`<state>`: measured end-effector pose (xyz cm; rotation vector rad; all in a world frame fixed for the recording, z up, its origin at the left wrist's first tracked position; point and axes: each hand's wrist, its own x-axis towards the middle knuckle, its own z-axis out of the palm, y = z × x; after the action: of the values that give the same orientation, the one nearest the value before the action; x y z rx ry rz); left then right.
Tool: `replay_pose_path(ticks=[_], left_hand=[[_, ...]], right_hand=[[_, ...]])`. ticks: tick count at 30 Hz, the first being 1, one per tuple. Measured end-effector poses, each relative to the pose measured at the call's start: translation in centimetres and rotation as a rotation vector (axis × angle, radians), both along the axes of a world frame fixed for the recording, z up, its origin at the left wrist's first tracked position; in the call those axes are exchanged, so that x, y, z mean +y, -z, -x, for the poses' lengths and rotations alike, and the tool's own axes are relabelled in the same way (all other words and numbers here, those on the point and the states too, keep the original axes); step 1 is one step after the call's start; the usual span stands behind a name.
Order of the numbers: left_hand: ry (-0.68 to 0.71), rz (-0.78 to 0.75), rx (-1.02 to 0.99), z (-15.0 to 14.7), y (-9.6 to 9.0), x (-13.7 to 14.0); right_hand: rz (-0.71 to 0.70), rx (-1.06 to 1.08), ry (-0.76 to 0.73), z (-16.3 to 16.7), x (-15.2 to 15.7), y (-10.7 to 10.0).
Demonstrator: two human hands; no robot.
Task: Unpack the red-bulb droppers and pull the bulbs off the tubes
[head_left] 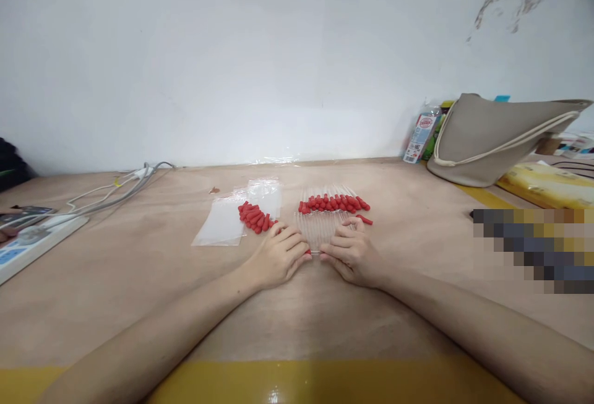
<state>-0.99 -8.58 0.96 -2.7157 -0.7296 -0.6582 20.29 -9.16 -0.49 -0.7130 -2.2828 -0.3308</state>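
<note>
Between the fingertips of my left hand (281, 255) is a red rubber bulb (307, 252), mostly covered by the fingers. My right hand (351, 253) pinches a thin clear glass dropper tube (316, 252), whose end meets the bulb; how far it sits inside cannot be made out. Just beyond my hands lies a row of bare glass tubes (315, 229). Behind them, droppers with red bulbs (331, 202) lie side by side, tubes pointing to the wall. A single red bulb (364, 219) rests by my right fingers. Loose red bulbs (253, 216) are heaped beyond my left hand.
Clear plastic bags (219, 224) lie flat under the loose bulbs. At left are a power strip (44, 244) and cables (111, 190), with part of another person's hand (7, 234). A bottle (421, 135), grey bag (492, 138) and yellow packet (542, 184) stand right.
</note>
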Motion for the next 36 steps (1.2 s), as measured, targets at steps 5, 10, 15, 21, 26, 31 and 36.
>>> replay_pose_path(ticks=[5, 10, 15, 21, 26, 31, 36], left_hand=[[0.001, 0.025, 0.019, 0.0, -0.1, -0.1], [-0.002, 0.059, 0.014, 0.1, -0.2, -0.4], [0.005, 0.052, 0.016, 0.3, -0.2, -0.6], [0.034, 0.038, 0.017, 0.2, -0.2, -1.0], [-0.012, 0.053, -0.075, 1.9, 0.1, -0.3], [-0.264, 0.111, -0.404, 4.2, -1.1, 1.9], [-0.454, 0.162, -0.511, 4.4, -2.2, 2.8]], right_hand=[[-0.054, -0.035, -0.013, -0.2, 0.0, -0.1], [-0.123, -0.066, -0.033, -0.4, -0.2, -0.1], [-0.196, -0.094, -0.06, -1.1, -0.4, -0.1], [-0.233, -0.098, -0.06, -1.6, -0.9, -0.3], [-0.216, -0.024, 0.012, -3.3, -0.3, -0.4], [-0.023, 0.203, 0.401, -5.5, 2.0, -0.2], [0.099, 0.157, 0.568, -5.7, 2.8, 0.5]])
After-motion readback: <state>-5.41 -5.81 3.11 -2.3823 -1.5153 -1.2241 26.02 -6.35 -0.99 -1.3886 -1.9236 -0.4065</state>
